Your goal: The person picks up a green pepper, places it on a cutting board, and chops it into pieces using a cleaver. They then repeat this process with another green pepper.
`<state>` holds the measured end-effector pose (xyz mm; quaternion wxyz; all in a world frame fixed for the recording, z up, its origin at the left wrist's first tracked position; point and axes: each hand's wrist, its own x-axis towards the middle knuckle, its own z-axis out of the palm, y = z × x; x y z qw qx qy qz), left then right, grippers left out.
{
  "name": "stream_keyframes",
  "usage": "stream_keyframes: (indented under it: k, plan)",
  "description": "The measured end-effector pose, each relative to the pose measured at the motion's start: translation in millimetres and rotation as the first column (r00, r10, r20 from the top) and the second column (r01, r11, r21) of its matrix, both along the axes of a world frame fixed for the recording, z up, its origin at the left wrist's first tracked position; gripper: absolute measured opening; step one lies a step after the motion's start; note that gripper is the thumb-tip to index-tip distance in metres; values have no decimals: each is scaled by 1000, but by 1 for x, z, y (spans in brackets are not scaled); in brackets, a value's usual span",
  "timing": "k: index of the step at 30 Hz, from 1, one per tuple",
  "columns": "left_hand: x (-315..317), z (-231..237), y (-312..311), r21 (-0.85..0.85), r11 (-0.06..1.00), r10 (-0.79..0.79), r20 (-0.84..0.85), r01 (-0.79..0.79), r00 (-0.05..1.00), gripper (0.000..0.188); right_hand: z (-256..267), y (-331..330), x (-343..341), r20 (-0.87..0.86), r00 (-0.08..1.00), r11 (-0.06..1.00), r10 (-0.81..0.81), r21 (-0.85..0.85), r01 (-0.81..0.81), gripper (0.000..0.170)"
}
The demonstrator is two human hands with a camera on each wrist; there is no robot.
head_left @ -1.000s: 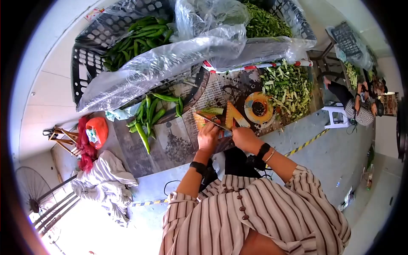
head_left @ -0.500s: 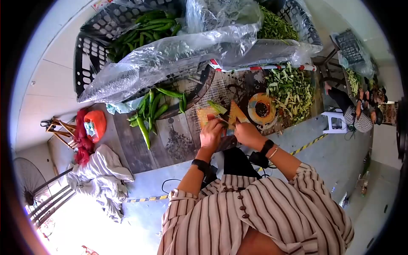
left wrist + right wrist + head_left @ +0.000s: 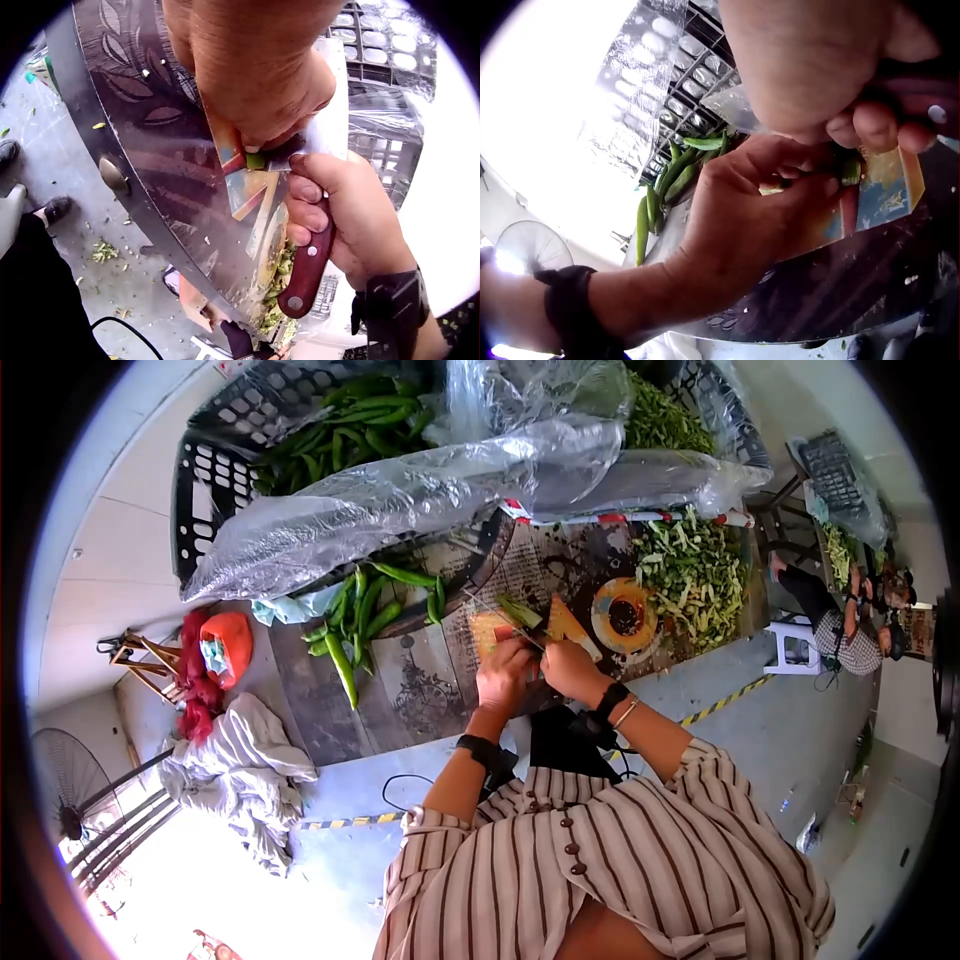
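In the head view both hands are close together over the patterned table point(image 3: 385, 700). My right hand point(image 3: 575, 670) grips the dark red handle point(image 3: 307, 270) of a broad-bladed kitchen knife point(image 3: 334, 90). Beside the blade, my left hand point(image 3: 505, 678) holds a green pepper with curled fingers; its cut end point(image 3: 850, 169) shows at the fingertips in the right wrist view, and the rest is hidden in the hand. Just beyond the blade lies a cut pepper piece point(image 3: 520, 610). Whole green peppers point(image 3: 360, 610) lie in a small pile to the left.
Chopped pepper point(image 3: 695, 580) is heaped on the table's right side. Behind stands a black plastic crate point(image 3: 215, 485) lined with clear plastic point(image 3: 420, 490), holding whole peppers point(image 3: 365, 425) and chopped pepper point(image 3: 665, 420). Another person point(image 3: 850, 615) sits at far right near a white stool point(image 3: 790, 650).
The head view has shifted slightly. The knife blade and both hands have made small movements over the same spot, and the cut piece beyond the blade has turned.
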<state>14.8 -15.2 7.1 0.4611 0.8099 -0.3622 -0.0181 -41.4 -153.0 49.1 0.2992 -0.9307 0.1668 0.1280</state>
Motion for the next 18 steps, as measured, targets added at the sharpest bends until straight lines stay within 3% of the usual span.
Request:
stream_keyframes:
  k: [6,8,12,16,18]
  plan:
    - [-3,6,2,-8,1000,-8,-9,8,1000,14,14,-17,-26,-52,998,999,37,-36,-39,19]
    - [-3,-2,4,26,1000,-15,-9,15,1000,15,28,-19,-32,-171,981,996,87,7,-87,20]
    - [-4,-1,2,21,1000,2,-6,-2,1000,15,26,-15,-39,-215,973,997,80,37,-74,21]
    - [-4,-4,0,23,1000,13,8,-13,1000,14,5,-11,-34,-183,982,998,48,52,-39,19]
    - [-2,-1,0,27,999,20,-12,-19,1000,13,-5,-7,-26,-74,994,997,75,6,-74,18]
